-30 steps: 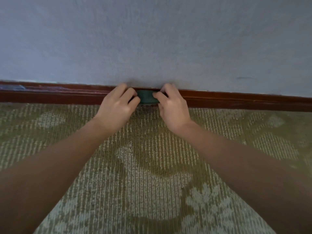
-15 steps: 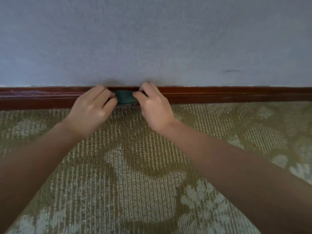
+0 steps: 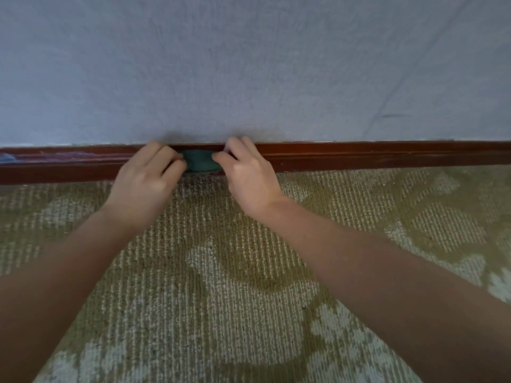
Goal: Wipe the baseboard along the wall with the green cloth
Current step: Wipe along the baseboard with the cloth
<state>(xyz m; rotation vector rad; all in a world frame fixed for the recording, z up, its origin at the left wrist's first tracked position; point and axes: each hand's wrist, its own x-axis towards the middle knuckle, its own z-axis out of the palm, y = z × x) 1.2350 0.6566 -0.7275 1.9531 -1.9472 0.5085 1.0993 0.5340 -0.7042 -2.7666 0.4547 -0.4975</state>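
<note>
Your left hand (image 3: 143, 183) and right hand (image 3: 249, 178) cover both ends of the green cloth (image 3: 200, 161); the baseboard (image 3: 387, 157) runs off both side edges.

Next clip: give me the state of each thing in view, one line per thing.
wall, upright, small dark mark at right
baseboard, fixed along the wall's foot, pale bluish smear at its far left
green cloth, bunched, pressed against the baseboard
left hand, fingers curled, grips the cloth's left end
right hand, pinches the cloth's right end
carpet, lies flat, patterned
</note>
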